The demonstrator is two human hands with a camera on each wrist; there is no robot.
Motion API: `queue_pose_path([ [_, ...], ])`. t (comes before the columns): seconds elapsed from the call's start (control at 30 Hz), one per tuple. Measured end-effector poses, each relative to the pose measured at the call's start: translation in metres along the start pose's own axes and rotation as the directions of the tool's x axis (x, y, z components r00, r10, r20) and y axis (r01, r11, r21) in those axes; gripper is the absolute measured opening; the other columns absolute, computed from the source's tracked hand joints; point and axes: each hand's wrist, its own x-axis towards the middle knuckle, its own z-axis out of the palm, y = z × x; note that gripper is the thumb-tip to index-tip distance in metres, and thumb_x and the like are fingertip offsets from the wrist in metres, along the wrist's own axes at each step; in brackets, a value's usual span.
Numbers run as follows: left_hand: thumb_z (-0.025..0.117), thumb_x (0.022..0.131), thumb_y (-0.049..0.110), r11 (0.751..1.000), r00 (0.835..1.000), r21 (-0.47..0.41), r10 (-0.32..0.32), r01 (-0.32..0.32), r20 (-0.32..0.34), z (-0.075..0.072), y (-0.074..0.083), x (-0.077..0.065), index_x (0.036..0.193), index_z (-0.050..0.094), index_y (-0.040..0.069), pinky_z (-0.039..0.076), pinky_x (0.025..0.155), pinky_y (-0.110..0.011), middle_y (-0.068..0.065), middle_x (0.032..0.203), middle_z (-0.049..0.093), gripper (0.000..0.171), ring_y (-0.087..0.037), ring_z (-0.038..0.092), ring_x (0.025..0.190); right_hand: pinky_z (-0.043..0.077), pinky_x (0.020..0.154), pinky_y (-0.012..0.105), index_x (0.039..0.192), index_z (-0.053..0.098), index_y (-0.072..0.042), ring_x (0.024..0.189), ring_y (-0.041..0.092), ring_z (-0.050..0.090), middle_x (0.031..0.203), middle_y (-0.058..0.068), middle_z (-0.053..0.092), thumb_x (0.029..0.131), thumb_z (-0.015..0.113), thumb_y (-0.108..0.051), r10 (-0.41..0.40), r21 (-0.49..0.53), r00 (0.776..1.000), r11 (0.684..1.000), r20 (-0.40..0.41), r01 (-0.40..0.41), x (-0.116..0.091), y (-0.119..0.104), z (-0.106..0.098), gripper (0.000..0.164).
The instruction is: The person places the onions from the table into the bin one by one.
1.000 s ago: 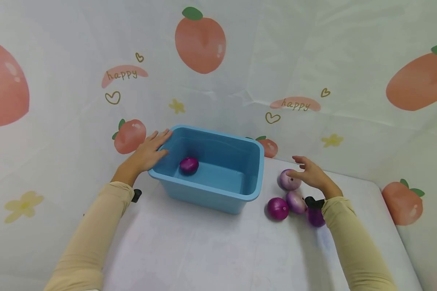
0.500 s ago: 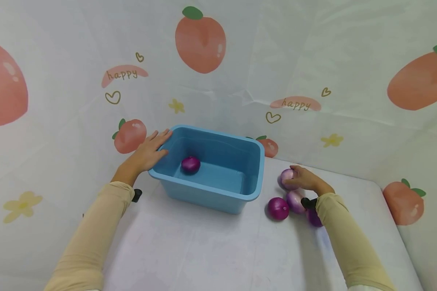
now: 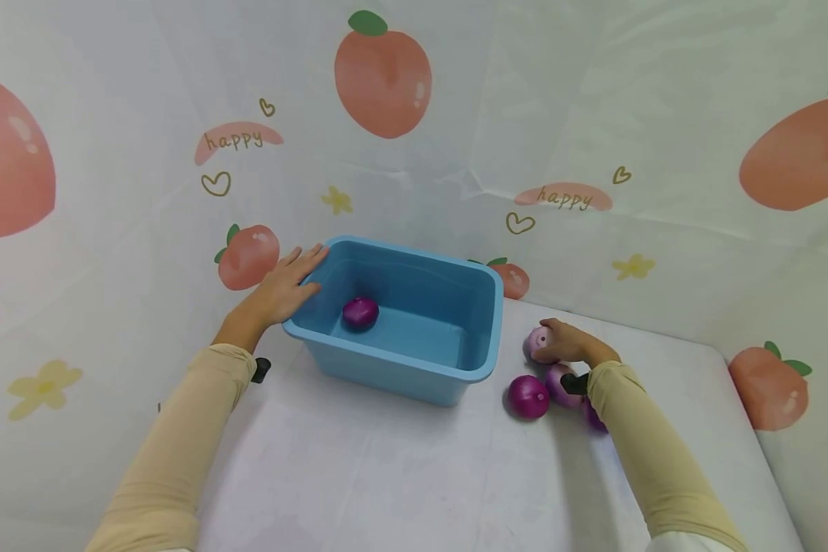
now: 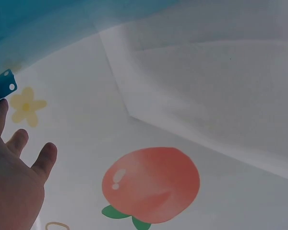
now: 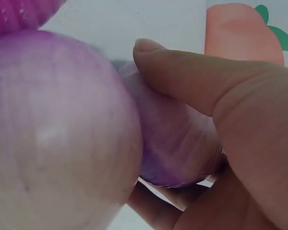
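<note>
My left hand (image 3: 283, 290) rests with its fingers extended on the left rim of a blue plastic tub (image 3: 386, 359). Inside that tub, toward its left end, lies a dark purple onion (image 3: 360, 313). Off to the tub's right, my right hand (image 3: 567, 342) grips a pale purple onion (image 3: 539, 339); the right wrist view shows thumb and fingers curled round this onion (image 5: 175, 136). Close by in the same view a second pale onion (image 5: 53, 129) fills the left side. In the left wrist view the left hand's fingers (image 4: 45, 160) are spread.
A magenta onion (image 3: 527, 397) and a pale onion (image 3: 559, 383) sit on the white table (image 3: 386, 475) just nearer than the right hand. Another dark onion (image 3: 595, 415) is partly hidden by the right sleeve. A peach-printed sheet (image 3: 441, 176) stands behind the tub.
My right hand has come down and leftward onto the far pale onion, and its fingers have closed round it. The onion has turned in the grip. My left hand stays on the tub.
</note>
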Motion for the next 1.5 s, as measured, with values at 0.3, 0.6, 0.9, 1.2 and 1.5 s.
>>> queue_pose_path([
  [0.3, 0.039, 0.104, 0.032, 1.000, 1.000, -0.007, -0.001, 0.001, 0.009, 0.000, 0.000, 0.000, 0.165, 0.010, 0.032, 0.006, 0.118, -0.080, 0.000, 0.174, 0.010, 0.068, -0.040, 0.000, 0.161, 0.046, 0.108, 0.059, 0.156, 0.025, 0.008, 0.120, 0.040, 0.056, 0.140, 0.032, 0.053, 0.089, 0.072, -0.040, -0.023, 0.058, 0.996, 0.998, -0.083, 0.028, -0.007, -0.005, -0.011, 0.094],
  [0.6, 0.040, 0.103, 0.032, 1.000, 1.000, -0.005, -0.015, 0.015, 0.008, 0.000, -0.002, -0.001, 0.165, 0.009, 0.032, 0.007, 0.118, -0.081, -0.001, 0.174, 0.010, 0.069, -0.040, -0.001, 0.161, 0.051, 0.099, 0.044, 0.153, 0.027, 0.003, 0.118, 0.036, 0.058, 0.135, 0.027, 0.054, 0.091, 0.073, -0.039, -0.074, 0.198, 0.978, 0.974, -0.197, 0.113, -0.025, -0.035, -0.046, 0.088],
  [0.9, 0.041, 0.104, 0.033, 1.000, 1.000, -0.013, -0.010, 0.010, 0.003, 0.002, -0.003, -0.001, 0.165, 0.010, 0.032, 0.007, 0.118, -0.081, -0.001, 0.174, 0.011, 0.068, -0.041, 0.000, 0.161, 0.049, 0.100, 0.042, 0.153, 0.030, -0.003, 0.120, 0.034, 0.057, 0.138, 0.022, 0.054, 0.091, 0.075, -0.038, -0.151, 0.189, 0.947, 0.959, -0.283, 0.210, -0.044, -0.075, -0.077, 0.085],
  [1.2, 0.041, 0.103, 0.032, 1.000, 1.000, -0.024, 0.008, -0.008, -0.013, 0.001, -0.002, -0.001, 0.165, 0.013, 0.030, 0.007, 0.117, -0.081, -0.002, 0.174, 0.013, 0.068, -0.042, 0.001, 0.160, 0.049, 0.095, 0.028, 0.149, 0.036, -0.006, 0.118, 0.028, 0.059, 0.135, 0.016, 0.056, 0.087, 0.080, -0.031, -0.238, 0.194, 0.915, 0.930, -0.327, 0.311, -0.052, -0.123, -0.091, 0.080],
  [1.5, 0.042, 0.103, 0.031, 1.000, 1.000, -0.030, 0.007, -0.008, -0.015, 0.000, -0.001, -0.002, 0.165, 0.013, 0.030, 0.008, 0.117, -0.081, -0.001, 0.174, 0.013, 0.068, -0.041, 0.001, 0.161, 0.051, 0.106, 0.046, 0.151, 0.036, -0.010, 0.124, 0.028, 0.058, 0.136, 0.012, 0.056, 0.086, 0.081, -0.035, -0.320, 0.201, 0.894, 0.898, -0.315, 0.392, -0.034, -0.160, -0.095, 0.083],
])
